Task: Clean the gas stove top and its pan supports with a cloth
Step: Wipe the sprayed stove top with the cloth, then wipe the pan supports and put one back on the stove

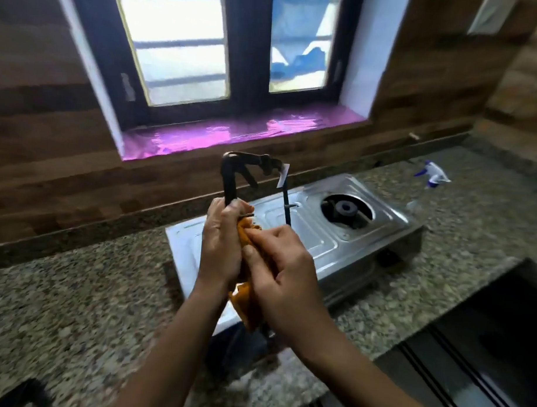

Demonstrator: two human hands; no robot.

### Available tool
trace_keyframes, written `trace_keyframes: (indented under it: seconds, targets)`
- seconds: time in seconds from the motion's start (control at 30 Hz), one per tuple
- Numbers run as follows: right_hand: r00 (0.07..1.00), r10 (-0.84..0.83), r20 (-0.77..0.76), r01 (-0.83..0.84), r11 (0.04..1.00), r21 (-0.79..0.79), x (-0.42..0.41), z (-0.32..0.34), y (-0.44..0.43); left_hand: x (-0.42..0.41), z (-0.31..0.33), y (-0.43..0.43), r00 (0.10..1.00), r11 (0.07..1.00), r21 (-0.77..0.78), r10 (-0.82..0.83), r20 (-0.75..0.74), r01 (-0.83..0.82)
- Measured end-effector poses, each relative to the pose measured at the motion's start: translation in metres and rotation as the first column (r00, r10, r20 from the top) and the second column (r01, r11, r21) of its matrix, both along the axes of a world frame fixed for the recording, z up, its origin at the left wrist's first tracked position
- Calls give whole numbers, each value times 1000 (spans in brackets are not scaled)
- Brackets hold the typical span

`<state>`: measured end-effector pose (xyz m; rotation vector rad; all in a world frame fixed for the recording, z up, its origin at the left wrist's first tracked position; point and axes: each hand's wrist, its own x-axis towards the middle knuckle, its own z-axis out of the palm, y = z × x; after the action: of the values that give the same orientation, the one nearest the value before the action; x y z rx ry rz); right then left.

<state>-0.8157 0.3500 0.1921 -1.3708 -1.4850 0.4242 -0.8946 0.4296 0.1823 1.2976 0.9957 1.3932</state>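
The fingers of the left hand (221, 247) curl around one bar of a black metal pan support (231, 177), holding it upright above the stove. The right hand (284, 274) grips a crumpled orange cloth (245, 306), its fingers pressing it against the support's lower part. The hands and cloth hide the left side of the stainless steel gas stove (315, 232) below. Its round dark burner (346, 209) on the right sits bare. The stove rests on a speckled granite countertop (75, 288). A white and blue spray bottle (434, 175) stands beyond to the right, below a glossy purple window sill (233, 132).
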Motion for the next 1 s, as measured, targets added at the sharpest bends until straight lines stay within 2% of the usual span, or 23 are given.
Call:
trace_keyframes:
  seconds: [0.13, 0.23, 0.33, 0.43, 0.47, 0.53, 0.57, 0.63, 0.7, 0.73, 0.8, 0.93, 1.0]
  targets:
    - [967, 79, 241, -71, 997, -40, 92, -4, -4, 82, -18, 3, 989, 996, -69, -38, 144, 49]
    - [859, 87, 505, -48, 995, -88, 173, -17, -8, 156, -31, 2, 985, 991, -91, -83, 153, 98]
    - [765, 141, 629, -70, 988, -137, 246, -29, -6, 219, -41, -1, 983, 981, -133, -120, 141, 139]
    - [748, 241, 618, -207, 970, -127, 316, -44, -6, 267, -51, -5, 978, 974, -162, -135, 159, 161]
    - [781, 293, 551, -272, 955, -121, 337, -49, -9, 277, -54, -5, 981, 970, -186, -129, 142, 155]
    - [887, 339, 314, -321, 941, -111, 377, -62, -15, 292, -56, 0, 986, 955, -260, -114, 121, 142]
    - [935, 300, 191, -287, 953, -91, 398, -72, -17, 299, -56, 3, 989, 950, -284, -105, 107, 132]
    - [997, 75, -4, -75, 996, -55, 429, -103, -17, 302, -51, 9, 994, 950, -294, -88, 61, 102]
    - [971, -233, -61, 223, 966, -129, 460, -145, -7, 306, -47, 12, 997, 954, -291, -69, 20, 72]
    - [933, -359, -23, 350, 920, -176, 474, -167, 0, 309, -46, 13, 998, 952, -299, -62, 2, 60]
    - [870, -485, 84, 487, 824, -288, 497, -206, 16, 314, -46, 15, 999, 946, -323, -50, -12, 44]
    - [866, -408, 290, 499, 753, -428, 527, -245, 38, 323, -50, 20, 999, 924, -379, -54, 4, 52]
    - [855, -430, 289, 517, 747, -417, 526, -237, 46, 327, -55, 22, 998, 916, -398, -56, 14, 57]
